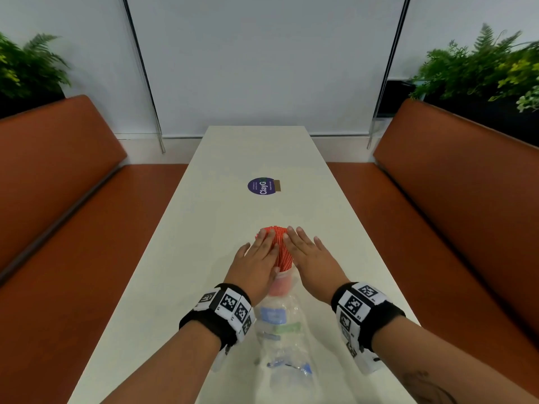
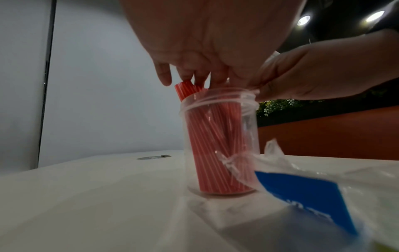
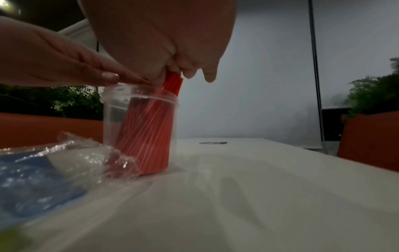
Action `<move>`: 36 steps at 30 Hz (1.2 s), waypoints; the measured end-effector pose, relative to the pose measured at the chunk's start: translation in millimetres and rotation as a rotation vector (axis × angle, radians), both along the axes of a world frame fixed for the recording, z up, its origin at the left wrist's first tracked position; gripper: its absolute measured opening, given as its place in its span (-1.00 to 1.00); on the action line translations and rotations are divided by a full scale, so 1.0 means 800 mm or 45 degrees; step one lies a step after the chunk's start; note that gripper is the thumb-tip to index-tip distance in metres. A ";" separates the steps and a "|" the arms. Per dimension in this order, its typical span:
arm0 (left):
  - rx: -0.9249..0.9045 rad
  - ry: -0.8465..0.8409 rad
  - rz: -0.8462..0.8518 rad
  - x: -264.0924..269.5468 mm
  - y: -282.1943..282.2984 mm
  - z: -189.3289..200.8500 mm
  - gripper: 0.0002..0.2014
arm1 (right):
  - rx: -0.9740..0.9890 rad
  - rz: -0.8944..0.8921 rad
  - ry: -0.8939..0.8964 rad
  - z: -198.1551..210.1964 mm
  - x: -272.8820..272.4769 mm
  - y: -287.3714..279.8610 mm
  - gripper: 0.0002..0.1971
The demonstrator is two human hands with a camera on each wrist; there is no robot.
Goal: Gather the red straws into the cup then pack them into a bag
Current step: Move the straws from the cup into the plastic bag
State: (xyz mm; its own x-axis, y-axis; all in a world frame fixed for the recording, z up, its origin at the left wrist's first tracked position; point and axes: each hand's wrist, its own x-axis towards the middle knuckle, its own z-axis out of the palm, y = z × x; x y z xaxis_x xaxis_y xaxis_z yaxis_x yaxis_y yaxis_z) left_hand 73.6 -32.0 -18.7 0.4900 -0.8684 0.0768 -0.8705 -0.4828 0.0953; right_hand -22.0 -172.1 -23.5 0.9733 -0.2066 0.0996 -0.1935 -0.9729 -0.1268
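A bundle of red straws (image 1: 277, 243) stands upright in a clear plastic cup (image 1: 281, 282) on the white table (image 1: 204, 228). My left hand (image 1: 261, 253) and right hand (image 1: 304, 253) press the bundle from either side above the rim, fingers straight. The left wrist view shows the left fingertips (image 2: 164, 76) at the straw tops (image 2: 183, 88) above the cup (image 2: 248, 129). In the right wrist view the straws (image 3: 149, 136) lean against the cup's far wall. A clear plastic bag (image 1: 280, 339) with blue and green print lies against the cup's near side.
A round purple sticker (image 1: 261, 186) lies on the table beyond the cup. Orange benches (image 1: 58, 176) (image 1: 466, 176) run along both long table edges. Plants (image 1: 481, 68) stand behind the backrests, and a white wall closes the far end.
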 end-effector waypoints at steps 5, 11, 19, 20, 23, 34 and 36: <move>-0.107 0.055 0.041 -0.002 0.001 0.011 -0.37 | 0.003 -0.008 -0.036 0.005 -0.005 0.005 -0.32; 0.015 0.031 0.088 -0.005 -0.012 0.018 -0.31 | 0.101 -0.157 0.028 0.010 -0.007 0.020 -0.35; 0.027 0.030 0.086 -0.010 -0.009 0.012 -0.26 | 0.162 -0.053 0.099 0.018 -0.008 0.017 -0.34; -0.007 0.053 0.111 -0.012 -0.006 0.013 -0.27 | 0.194 -0.061 0.053 0.018 -0.009 0.018 -0.36; -0.292 0.078 0.262 -0.016 0.009 0.020 -0.39 | 0.390 -0.289 -0.292 0.021 -0.019 0.025 -0.41; 0.044 0.655 0.567 -0.022 0.038 0.004 -0.55 | 1.106 -0.645 0.560 0.010 -0.046 0.046 -0.45; 0.117 0.925 0.520 -0.031 0.038 -0.013 -0.53 | 1.231 -0.593 0.631 0.006 -0.049 0.053 -0.58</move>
State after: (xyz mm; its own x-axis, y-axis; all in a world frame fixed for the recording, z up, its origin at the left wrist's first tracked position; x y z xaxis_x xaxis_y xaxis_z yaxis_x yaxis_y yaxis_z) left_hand 49.0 -1.3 -29.5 0.6673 -0.5995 -0.4418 -0.3630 -0.7799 0.5100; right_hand -61.6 -129.5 -18.3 0.6725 -0.3343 -0.6603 -0.7396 -0.3368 -0.5827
